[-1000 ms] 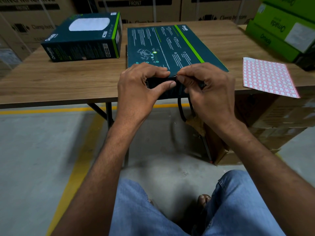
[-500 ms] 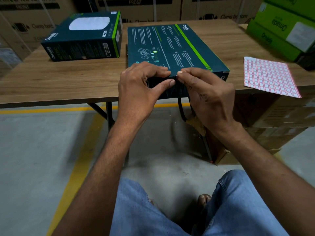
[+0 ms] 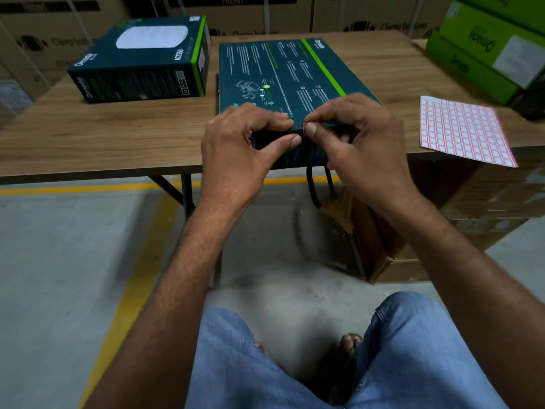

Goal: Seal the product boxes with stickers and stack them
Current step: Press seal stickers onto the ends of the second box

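Observation:
A flat dark teal product box [image 3: 283, 72] lies on the wooden table [image 3: 103, 134], its near end at the table's front edge. My left hand [image 3: 241, 152] grips that near edge, fingers curled over the top and thumb on the front face. My right hand [image 3: 362, 143] pinches a small red-edged sticker [image 3: 304, 127] at the box's top front edge, right beside my left fingertips. A sheet of red-bordered stickers [image 3: 463, 131] lies to the right, overhanging the table edge. A second, thicker teal box [image 3: 141, 63] sits at the far left.
Green cartons [image 3: 486, 48] are piled at the far right of the table. Brown cardboard cartons [image 3: 486, 202] stand under and behind the table. A yellow floor line [image 3: 129, 293] runs along the concrete. My knees in blue jeans fill the bottom.
My right hand has lifted from the box's front face to its top edge and now presses the sticker there. My left hand has stayed on the near edge.

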A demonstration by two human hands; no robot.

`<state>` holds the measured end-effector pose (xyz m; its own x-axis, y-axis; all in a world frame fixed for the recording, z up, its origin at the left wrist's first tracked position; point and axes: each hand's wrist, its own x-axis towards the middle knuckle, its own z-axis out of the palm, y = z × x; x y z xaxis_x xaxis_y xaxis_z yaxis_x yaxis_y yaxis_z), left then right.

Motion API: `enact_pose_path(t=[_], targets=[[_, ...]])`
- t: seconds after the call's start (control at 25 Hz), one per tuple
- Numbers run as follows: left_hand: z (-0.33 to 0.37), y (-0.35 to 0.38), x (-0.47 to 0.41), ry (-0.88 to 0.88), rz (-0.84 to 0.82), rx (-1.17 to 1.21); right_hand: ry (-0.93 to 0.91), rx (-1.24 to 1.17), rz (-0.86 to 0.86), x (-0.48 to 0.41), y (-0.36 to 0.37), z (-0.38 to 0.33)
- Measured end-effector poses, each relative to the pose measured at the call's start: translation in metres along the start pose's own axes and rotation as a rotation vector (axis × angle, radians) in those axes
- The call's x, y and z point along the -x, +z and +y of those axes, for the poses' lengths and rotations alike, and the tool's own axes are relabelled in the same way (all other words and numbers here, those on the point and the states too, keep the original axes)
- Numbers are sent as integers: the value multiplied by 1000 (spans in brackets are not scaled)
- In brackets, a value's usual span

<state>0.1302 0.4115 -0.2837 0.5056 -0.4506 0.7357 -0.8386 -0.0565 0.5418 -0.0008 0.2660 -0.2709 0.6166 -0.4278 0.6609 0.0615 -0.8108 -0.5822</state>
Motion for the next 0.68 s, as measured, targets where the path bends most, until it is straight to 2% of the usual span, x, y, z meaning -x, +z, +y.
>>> enact_pose_path(t=[0.12,0.2,0.32,0.52,0.68], targets=[[0,0,0,-11,-3,-2,196,-128,-81,-6,-8,-6],[0,0,0,-20,-1,1,225,-153,-100,-6,-12,-8],[-1,0,-1,-21,-6,13,83,-44,-83,-6,-13,-10],[-4,-2,-1,-9,-24,19,63,-49,-64,-8,-12,-6],[-3,-4,-1,-5,-25,26,-280,137,96,3,-7,2]])
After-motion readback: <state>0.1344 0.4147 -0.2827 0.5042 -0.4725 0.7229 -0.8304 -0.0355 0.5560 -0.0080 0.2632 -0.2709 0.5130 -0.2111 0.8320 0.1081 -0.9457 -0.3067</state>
